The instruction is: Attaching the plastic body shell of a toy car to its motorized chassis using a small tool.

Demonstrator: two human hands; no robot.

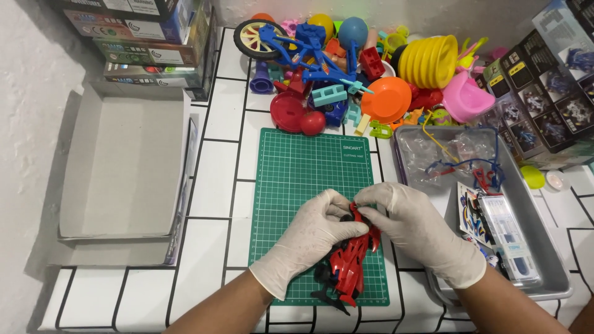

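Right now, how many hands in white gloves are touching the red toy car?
2. The left hand in a white glove grips the red plastic toy race car from the left; the right hand pinches its front end, over the green cutting mat.

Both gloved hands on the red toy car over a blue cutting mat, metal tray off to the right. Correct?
Nearly. The head view shows the cutting mat is green, not blue. The rest stands: left hand and right hand, both gloved, are on the red toy car, with the metal tray to the right.
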